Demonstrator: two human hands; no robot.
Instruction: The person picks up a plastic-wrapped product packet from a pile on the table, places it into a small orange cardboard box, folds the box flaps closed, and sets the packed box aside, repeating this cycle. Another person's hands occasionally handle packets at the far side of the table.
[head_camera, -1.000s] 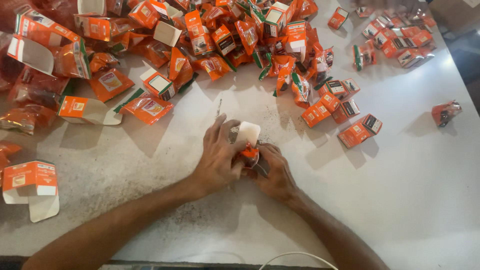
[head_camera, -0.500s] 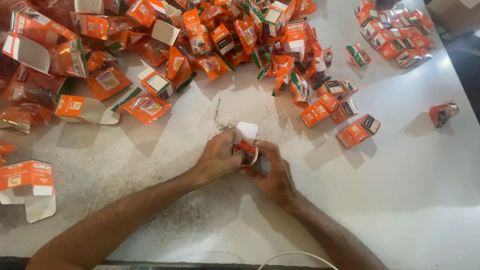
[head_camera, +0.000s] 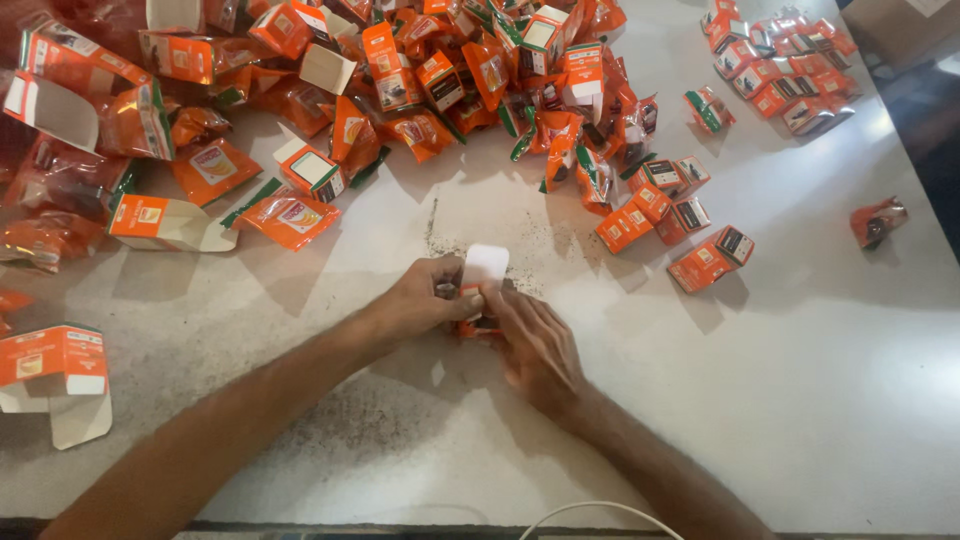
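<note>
fingers of both hands pinched tight on the small orange carton, flap up.

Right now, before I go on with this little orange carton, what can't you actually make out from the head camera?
- Small orange carton: mostly covered by the left hand and right hand; only its white flap stands clear.
- What lies inside it: hidden by the fingers.
- Dark specks on the table: too small to identify.
- Pile of orange packs: cut off by the top edge.
- White cable: cut off at the bottom edge.
</note>
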